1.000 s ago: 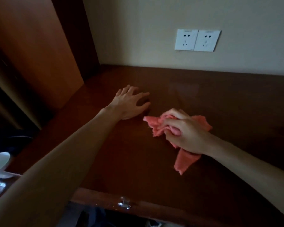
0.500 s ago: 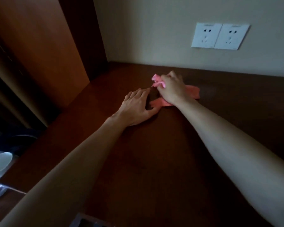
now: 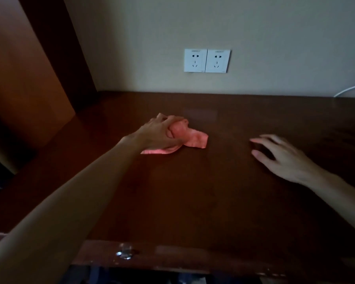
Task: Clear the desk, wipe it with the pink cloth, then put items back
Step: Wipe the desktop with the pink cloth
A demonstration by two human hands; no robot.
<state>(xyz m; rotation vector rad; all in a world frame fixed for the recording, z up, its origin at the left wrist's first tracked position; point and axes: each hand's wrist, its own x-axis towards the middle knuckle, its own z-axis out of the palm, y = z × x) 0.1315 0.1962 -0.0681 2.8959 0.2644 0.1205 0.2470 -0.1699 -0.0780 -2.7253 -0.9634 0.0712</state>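
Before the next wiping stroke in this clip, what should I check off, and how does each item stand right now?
1. Pink cloth gripped by the left hand: ok.
2. Cloth in contact with the desk: ok.
3. Right hand apart from the cloth, fingers spread: ok.
4. Desk surface in view free of items: ok.
5. White cable at the far right off the desk: cannot tell.
6. Desk already wiped all over: cannot tell.

double white wall socket (image 3: 207, 60) mounted on beige wall; white cable (image 3: 350, 90) seen at right edge; orange-brown wooden cabinet panel (image 3: 25, 74) set at left.
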